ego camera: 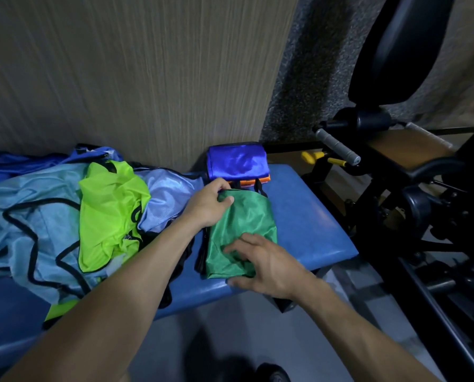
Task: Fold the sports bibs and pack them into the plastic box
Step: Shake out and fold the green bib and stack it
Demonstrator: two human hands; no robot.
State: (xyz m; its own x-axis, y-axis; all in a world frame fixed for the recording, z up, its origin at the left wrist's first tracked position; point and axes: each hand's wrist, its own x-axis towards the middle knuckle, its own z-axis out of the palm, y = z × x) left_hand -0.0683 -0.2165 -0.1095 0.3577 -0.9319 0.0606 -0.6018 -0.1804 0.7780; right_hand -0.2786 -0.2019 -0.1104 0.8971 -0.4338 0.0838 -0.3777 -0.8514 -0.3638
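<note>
A folded green bib (244,224) lies on the blue padded bench (307,216). My left hand (209,205) pinches its far left corner between thumb and fingers. My right hand (266,264) lies over its near end, with the thumb along the near edge and the fingers spread on the cloth. Behind it, against the wall, sits a folded dark blue bib (237,161) on top of a folded orange bib (263,180). To the left lies a loose heap with a neon yellow bib (109,213) and light blue bibs (34,205) edged in black. No plastic box is in view.
A wood-grain wall (133,73) rises right behind the bench. Black gym equipment (412,205) with padded rollers and grey handles stands close on the right. Grey floor (230,326) lies in front of the bench, with a dark shoe (271,374) at the bottom edge.
</note>
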